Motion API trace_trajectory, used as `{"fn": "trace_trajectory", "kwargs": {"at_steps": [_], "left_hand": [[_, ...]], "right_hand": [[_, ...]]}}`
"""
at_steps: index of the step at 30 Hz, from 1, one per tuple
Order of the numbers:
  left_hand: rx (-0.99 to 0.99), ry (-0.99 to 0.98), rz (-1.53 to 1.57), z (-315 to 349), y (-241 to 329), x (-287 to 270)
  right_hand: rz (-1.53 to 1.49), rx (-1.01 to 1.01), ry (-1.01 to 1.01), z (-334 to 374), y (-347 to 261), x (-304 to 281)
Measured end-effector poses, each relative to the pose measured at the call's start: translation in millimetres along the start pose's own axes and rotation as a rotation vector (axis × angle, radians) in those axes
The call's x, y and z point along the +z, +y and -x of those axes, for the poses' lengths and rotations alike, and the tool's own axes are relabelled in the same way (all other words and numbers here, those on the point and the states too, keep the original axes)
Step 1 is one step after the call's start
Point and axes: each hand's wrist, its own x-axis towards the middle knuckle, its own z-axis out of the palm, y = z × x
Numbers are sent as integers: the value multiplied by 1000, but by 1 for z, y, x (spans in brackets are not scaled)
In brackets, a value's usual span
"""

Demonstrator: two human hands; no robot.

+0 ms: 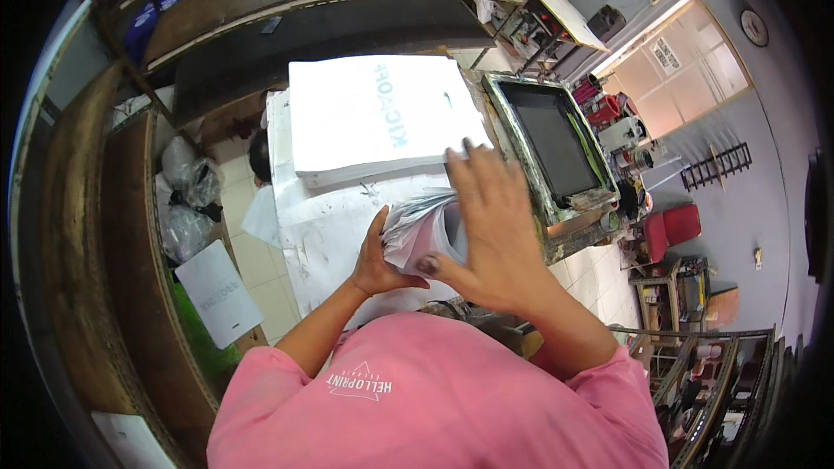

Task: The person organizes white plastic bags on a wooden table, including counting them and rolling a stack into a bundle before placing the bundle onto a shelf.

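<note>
A thick stack of white, flat bags (347, 117) with pale blue print and a punched handle slot lies on the worktable in front of me. Nearer to me, a curled bundle of thin white bags (413, 239) stands bent, its edges fanned out. My left hand (375, 262) wraps round the bundle's left side, thumb and fingers about it. Over on its right, my right hand (495, 226) is spread, fingers stretched toward the stack and somewhat blurred. Its dark-stained thumb is at the bundle's near side; whether it presses there I cannot tell.
A screen-printing frame (556, 135) with dark mesh lies right of the stack. White sheeting with dark smudges (326, 234) covers the table. Long wooden shelves (304, 22) run along the far side and left, where a printed bag (219, 293) lies. A red chair (673, 230) stands at right.
</note>
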Motion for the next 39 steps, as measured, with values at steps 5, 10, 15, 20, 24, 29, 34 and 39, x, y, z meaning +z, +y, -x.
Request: {"fn": "trace_trajectory", "kwargs": {"at_steps": [5,10,15,20,24,29,34,39], "left_hand": [[-256,-128,230,-7,-2,-18],[-463,-376,215,-12,-35,-35],[-432,-469,223,0,-65,-32],[-678,-209,100,52,-33,26],[-172,175,-184,30,10,32],[-167,-12,68,-7,14,24],[-119,-36,26,-9,10,18],[-169,-54,43,-7,10,15]], "right_hand": [[-38,14,-29,1,-3,11],[-79,-40,1,-2,6,17],[-123,56,48,9,12,1],[-213,140,38,16,12,19],[-158,113,-3,20,21,22],[-163,64,56,14,29,11],[-66,-1,74,7,30,11],[30,-79,-32,4,28,25]]}}
